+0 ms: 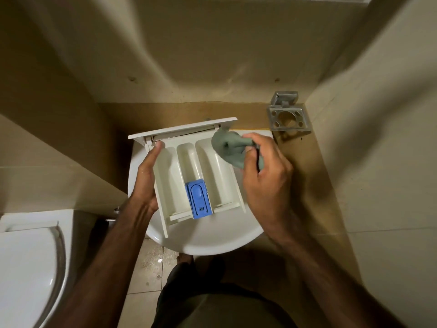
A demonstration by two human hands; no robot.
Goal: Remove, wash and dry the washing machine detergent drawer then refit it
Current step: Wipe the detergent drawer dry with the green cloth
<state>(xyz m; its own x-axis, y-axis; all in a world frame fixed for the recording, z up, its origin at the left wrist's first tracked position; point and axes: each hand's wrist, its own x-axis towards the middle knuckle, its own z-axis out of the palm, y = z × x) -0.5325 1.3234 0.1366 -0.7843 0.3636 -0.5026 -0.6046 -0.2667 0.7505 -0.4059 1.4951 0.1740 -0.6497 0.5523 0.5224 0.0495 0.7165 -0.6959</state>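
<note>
A person holds a white detergent drawer (pixel 189 171) above a white washbasin (pixel 212 240), the left hand (pixel 146 176) gripping its left wall. The right hand (pixel 264 181) pinches a grey-green cloth (pixel 228 147) bunched over the drawer's far right compartment. A blue siphon insert (pixel 198 200) sits in the near middle compartment.

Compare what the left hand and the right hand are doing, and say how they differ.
The left hand grips the drawer by its left wall; the right hand holds no part of it, pinching a bunched green cloth instead. The left hand lies along the drawer's side, thumb near the front panel; the right hand is above the right compartment, cloth at its far end. Both are bare and over the white basin.
</note>
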